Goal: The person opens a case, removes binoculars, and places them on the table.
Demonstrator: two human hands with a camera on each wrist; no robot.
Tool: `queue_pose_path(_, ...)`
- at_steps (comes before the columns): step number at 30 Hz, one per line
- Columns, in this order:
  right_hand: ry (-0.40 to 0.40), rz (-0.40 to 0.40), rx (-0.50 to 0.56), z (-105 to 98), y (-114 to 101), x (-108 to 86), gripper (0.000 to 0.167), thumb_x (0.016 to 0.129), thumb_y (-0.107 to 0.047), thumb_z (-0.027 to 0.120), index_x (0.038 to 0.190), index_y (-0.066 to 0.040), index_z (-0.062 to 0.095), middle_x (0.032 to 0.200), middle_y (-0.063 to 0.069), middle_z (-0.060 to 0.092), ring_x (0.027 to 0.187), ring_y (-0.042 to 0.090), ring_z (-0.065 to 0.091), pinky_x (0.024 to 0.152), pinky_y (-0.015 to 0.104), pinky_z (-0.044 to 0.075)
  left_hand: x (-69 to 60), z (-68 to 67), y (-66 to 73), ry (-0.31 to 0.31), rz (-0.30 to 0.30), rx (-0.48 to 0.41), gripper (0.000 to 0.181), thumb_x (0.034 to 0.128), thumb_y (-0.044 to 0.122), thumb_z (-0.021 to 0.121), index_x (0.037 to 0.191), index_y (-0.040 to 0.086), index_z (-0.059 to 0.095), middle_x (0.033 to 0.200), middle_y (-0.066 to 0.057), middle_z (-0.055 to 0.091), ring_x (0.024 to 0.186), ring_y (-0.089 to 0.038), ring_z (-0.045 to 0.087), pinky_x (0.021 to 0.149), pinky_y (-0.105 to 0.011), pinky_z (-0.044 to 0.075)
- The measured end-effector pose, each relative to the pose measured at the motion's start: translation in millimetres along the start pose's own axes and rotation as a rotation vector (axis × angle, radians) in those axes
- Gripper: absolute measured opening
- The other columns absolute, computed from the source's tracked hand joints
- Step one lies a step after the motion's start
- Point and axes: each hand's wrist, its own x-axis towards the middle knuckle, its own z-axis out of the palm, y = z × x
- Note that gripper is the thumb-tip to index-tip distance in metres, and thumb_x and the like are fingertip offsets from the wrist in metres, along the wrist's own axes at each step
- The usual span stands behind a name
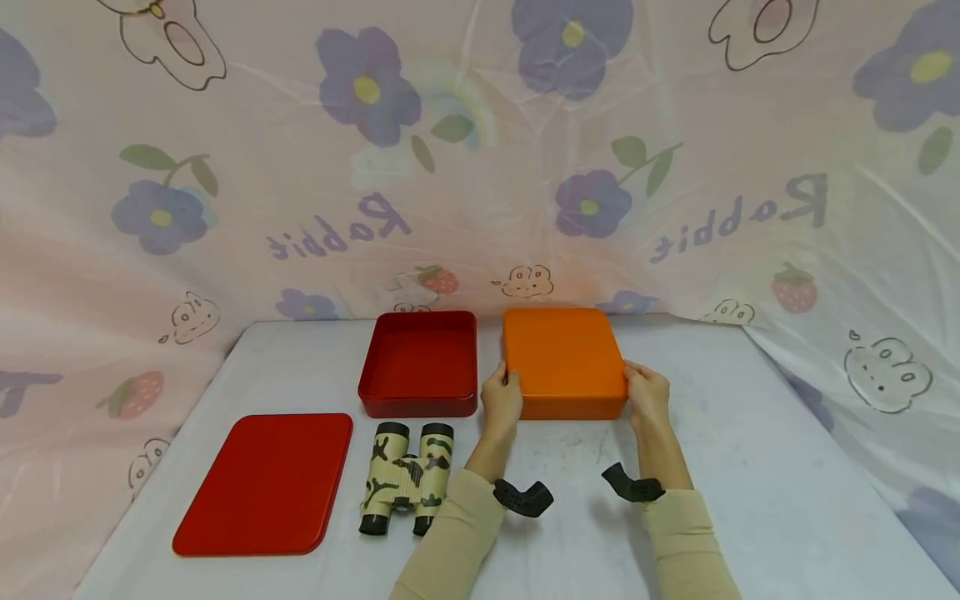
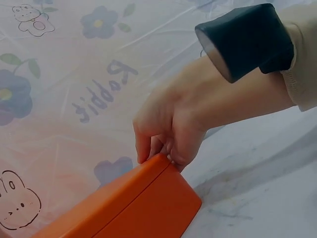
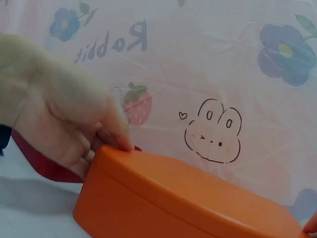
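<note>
Clasping both sides, the hands (image 1: pixel 502 398) (image 1: pixel 648 395) hold the square orange box (image 1: pixel 566 358), still lidded; the square red box (image 1: pixel 420 407) is already open

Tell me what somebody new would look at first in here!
Probably the bright orange box, held at its sides by the left hand and the right hand. Next might come the spotty camouflage binoculars, between the flat red lid and the left sleeve. Behind everything hangs a pink curtain with purple flowers and bunnies.
</note>
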Motion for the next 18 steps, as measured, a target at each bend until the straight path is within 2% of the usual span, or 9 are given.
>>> queue_pose_path(3,-0.007,0.017,0.029,-1.9,-0.7,0.8,0.045,0.101,-0.012,0.037,0.141,0.007,0.041,0.148,0.02,0.04,0.108,0.011,0.052,0.087,0.011,0.045,-1.1,1.0,0.5,-0.01,-0.027,-0.041,0.047,0.1009,0.009,0.042,0.144,-0.007,0.034,0.154,-0.021,0.033,0.146,-0.033,0.031,0.118,-0.046,0.029)
queue_pose_path(5,-0.023,0.03,0.05,-3.2,-0.6,1.9,0.045,0.101,-0.012,0.038,0.142,0.006,0.041,0.148,0.018,0.039,0.1,0.004,0.05,0.078,0.006,0.043,-1.8,1.5,0.4,-0.007,-0.043,-0.058,0.047,0.1013,0.01,0.042,0.144,-0.007,0.034,0.155,-0.02,0.032,0.146,-0.033,0.03,0.119,-0.046,0.028)
queue_pose_path(8,-0.047,0.049,0.074,-3.7,-0.3,2.6,0.046,0.101,-0.013,0.037,0.144,0.004,0.039,0.148,0.015,0.037,0.1,0.001,0.05,0.079,0.006,0.044,-2.2,2.0,-0.4,0.011,-0.064,-0.06,0.047,0.1014,0.01,0.042,0.145,-0.006,0.035,0.155,-0.019,0.033,0.146,-0.032,0.03,0.119,-0.046,0.028)
queue_pose_path(11,-0.048,0.063,0.088,-3.2,0.4,3.2,0.046,0.101,-0.013,0.037,0.144,0.003,0.039,0.147,0.014,0.038,0.102,0.002,0.05,0.081,0.007,0.045,-2.3,2.5,-0.9,0.028,-0.069,-0.061,0.046,0.1012,0.009,0.042,0.144,-0.006,0.036,0.154,-0.019,0.034,0.146,-0.032,0.031,0.118,-0.045,0.029)
queue_pose_path(16,-0.039,0.068,0.107,-2.4,0.4,3.0,0.046,0.101,-0.013,0.038,0.144,0.003,0.039,0.141,0.011,0.042,0.099,0.001,0.05,0.078,0.006,0.045,-2.6,2.4,1.0,0.038,-0.071,-0.085,0.045,0.1008,0.009,0.043,0.143,-0.007,0.037,0.154,-0.019,0.035,0.145,-0.032,0.032,0.118,-0.045,0.03)
queue_pose_path(18,-0.039,0.068,0.116,-1.8,-0.2,3.2,0.046,0.101,-0.013,0.038,0.144,0.003,0.038,0.143,0.013,0.042,0.102,0.003,0.051,0.083,0.008,0.045,-2.7,1.8,2.0,0.037,-0.078,-0.093,0.045,0.1009,0.008,0.042,0.143,-0.006,0.037,0.153,-0.02,0.035,0.145,-0.033,0.033,0.118,-0.045,0.03)
